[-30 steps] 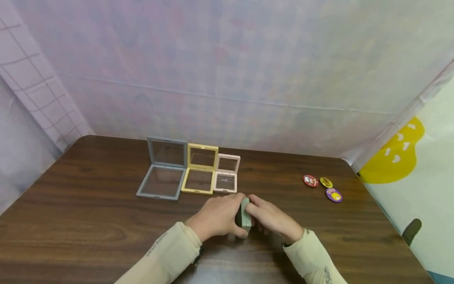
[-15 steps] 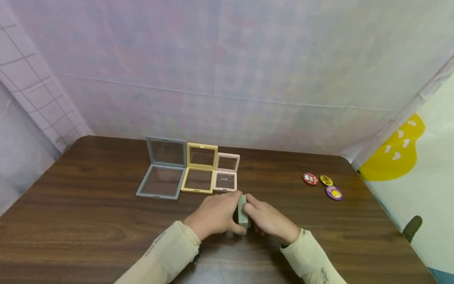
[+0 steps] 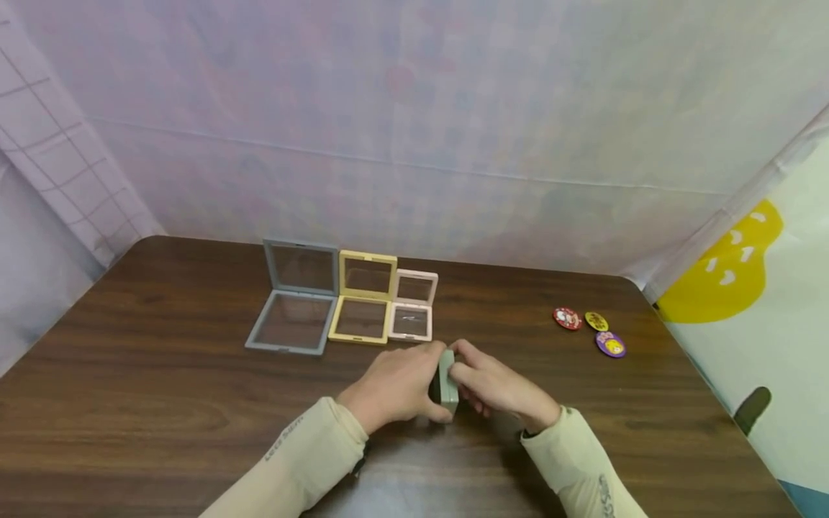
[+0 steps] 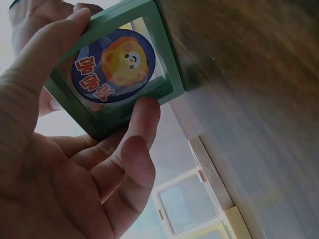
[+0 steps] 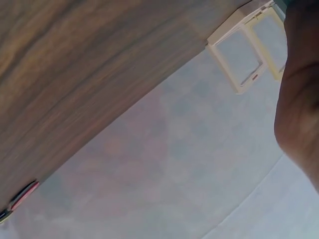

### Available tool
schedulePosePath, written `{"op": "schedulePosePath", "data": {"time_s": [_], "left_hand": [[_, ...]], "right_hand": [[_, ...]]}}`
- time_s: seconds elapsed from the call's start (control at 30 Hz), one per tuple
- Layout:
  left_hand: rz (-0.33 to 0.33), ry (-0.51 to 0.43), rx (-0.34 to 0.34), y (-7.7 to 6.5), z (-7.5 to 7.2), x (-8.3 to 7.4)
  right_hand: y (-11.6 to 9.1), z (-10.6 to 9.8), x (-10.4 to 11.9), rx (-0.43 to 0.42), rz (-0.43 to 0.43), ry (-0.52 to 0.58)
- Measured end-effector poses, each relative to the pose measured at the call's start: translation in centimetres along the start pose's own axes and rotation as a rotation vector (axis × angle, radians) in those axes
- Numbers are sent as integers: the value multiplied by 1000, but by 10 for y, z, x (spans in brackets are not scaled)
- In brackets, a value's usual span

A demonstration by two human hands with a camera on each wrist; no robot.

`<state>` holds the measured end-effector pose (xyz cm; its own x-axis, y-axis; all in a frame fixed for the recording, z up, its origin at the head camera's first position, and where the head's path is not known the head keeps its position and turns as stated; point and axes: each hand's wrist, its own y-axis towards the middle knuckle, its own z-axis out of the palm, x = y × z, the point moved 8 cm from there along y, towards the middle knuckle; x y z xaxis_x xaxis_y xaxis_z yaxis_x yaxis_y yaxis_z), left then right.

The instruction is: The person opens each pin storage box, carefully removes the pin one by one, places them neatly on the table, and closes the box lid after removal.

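Upright on its edge between my two hands stands a small green display frame (image 3: 449, 385) with clear film inside. My left hand (image 3: 398, 385) grips it from the left, thumb at the near edge and fingers at the far one. From the other side, my right hand (image 3: 501, 385) holds it with bent fingers and the thumb against its edge. The left wrist view shows a round dark-blue badge (image 4: 127, 62) with a lion face held within the green frame (image 4: 174, 69). In the right wrist view, only part of my right hand (image 5: 304, 109) shows, and its fingertips are hidden.
Beyond my hands stand three opened display frames side by side: a grey-blue one (image 3: 259, 324), a yellow one (image 3: 333, 316) and a pale pink one (image 3: 430, 324). Farther right lie a red badge (image 3: 567, 319), a yellow badge (image 3: 596, 321) and a purple badge (image 3: 610, 344). Patterned cloth (image 3: 414, 144) hangs behind the table.
Both hands stay around the green frame, with only slight shifts of the right fingers. The whole head view has moved a little, so the table things appear slightly higher.
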<state>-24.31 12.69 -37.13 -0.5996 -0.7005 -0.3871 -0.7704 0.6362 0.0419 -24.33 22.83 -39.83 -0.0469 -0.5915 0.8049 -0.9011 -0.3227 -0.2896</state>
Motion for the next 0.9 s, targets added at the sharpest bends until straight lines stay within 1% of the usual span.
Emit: {"op": "schedulePosePath", "data": {"time_s": [0.13,0.27,0.4,0.53,0.73,0.9], "left_hand": [[-3,-4,15,1,2,-1],[-5,-11,28,1,4,-2],[-4,-14,31,1,4,-2],[-7,-20,34,1,5,-1],[-5,-8,27,1,7,-1],[-9,-28,34,1,7,0]], "right_hand": [[-1,-1,1,-27,-1,18],[0,2,-1,-30,18,28],[1,6,-4,-49,40,1],[2,6,-7,-59,51,-51],[2,6,-10,-20,20,-86],[3,5,-11,51,-2,-87]]}}
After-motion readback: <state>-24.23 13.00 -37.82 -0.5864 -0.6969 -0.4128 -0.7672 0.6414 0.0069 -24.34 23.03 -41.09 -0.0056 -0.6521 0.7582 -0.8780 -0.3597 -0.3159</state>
